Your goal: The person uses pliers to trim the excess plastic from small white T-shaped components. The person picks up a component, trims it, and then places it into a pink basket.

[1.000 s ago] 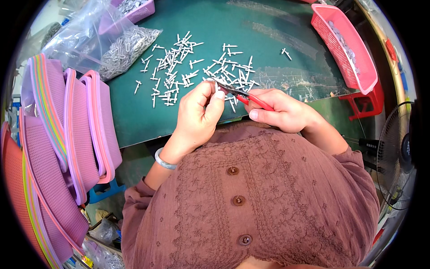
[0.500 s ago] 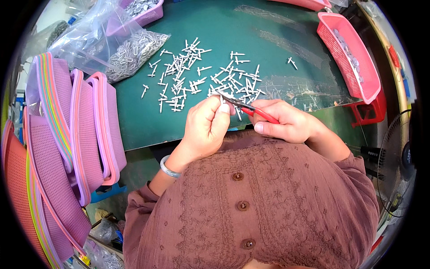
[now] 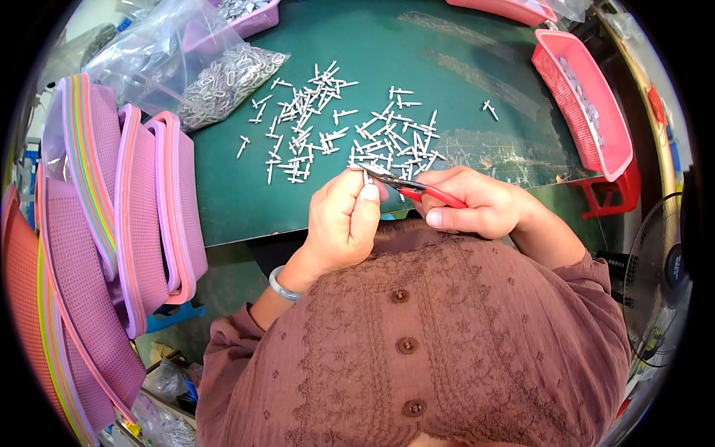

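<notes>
Little has changed: the left hand [image 3: 342, 222] still pinches a white piece [image 3: 367, 179], and the right hand [image 3: 480, 205] still grips the pliers [image 3: 445, 195], their tips at its top. Work on this piece, near the pile [image 3: 395, 136], seemingly continues.

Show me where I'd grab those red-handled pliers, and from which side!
Probably best by the red handles of the pliers, coming from the right, as the right hand does. The handles are at that end, while the narrow dark end points left, toward the small white piece in the left hand.
</notes>
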`<state>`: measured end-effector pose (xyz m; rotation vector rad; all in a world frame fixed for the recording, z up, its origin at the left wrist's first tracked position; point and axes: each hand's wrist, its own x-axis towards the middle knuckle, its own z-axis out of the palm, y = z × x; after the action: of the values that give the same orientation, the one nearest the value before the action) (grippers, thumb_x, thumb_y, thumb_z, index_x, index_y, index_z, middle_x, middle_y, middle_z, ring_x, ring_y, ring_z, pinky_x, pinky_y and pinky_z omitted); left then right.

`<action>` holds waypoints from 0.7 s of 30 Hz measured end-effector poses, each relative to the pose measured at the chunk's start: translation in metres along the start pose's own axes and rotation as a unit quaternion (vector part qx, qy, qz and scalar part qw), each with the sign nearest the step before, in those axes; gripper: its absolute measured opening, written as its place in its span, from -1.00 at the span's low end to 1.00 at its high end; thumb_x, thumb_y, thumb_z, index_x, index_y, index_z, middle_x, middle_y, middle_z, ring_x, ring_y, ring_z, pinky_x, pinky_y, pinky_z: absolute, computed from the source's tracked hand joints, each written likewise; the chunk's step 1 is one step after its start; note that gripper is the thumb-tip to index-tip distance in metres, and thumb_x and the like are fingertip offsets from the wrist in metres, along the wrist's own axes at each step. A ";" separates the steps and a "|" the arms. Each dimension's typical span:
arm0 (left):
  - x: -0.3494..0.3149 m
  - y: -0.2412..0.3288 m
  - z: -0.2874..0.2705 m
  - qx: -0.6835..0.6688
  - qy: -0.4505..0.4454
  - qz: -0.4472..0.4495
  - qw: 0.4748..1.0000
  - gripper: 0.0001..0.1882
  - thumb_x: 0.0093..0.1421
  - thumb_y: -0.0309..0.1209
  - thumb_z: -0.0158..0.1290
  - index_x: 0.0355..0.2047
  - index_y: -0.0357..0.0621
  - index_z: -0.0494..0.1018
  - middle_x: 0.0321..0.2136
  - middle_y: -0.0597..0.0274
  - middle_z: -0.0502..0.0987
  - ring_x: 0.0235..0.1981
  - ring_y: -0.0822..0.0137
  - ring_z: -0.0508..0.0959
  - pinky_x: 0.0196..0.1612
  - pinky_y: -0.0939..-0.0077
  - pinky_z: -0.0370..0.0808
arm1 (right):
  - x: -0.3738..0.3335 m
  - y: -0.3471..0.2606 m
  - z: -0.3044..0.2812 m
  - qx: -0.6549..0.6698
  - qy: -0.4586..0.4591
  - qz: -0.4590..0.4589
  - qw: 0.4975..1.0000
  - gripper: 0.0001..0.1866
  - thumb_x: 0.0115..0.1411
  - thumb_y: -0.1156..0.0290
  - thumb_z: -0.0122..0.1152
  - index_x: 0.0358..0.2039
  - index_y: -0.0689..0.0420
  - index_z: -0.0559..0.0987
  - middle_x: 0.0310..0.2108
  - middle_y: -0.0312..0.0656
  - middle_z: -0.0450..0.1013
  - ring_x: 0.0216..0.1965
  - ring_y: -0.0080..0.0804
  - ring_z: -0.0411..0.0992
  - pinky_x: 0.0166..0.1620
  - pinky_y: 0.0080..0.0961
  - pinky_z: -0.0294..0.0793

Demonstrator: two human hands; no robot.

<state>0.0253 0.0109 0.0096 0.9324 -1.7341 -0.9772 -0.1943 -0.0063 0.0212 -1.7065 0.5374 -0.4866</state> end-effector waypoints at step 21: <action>-0.007 -0.007 -0.004 -0.020 0.003 0.013 1.000 -0.78 0.22 -0.43 -0.19 -0.48 -0.29 0.36 -0.58 0.30 0.36 -0.57 0.54 0.28 -0.49 0.65 0.25 | 0.008 0.004 -0.004 0.044 -0.051 0.030 0.997 -0.69 0.21 0.29 0.03 -0.60 0.20 0.34 -0.59 -0.33 0.21 -0.52 -0.58 0.16 -0.45 -0.55 0.19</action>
<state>0.0323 0.0133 0.0023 0.8846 -1.7116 -0.9875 -0.1907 -0.0145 0.0181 -1.6162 0.4855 -0.3723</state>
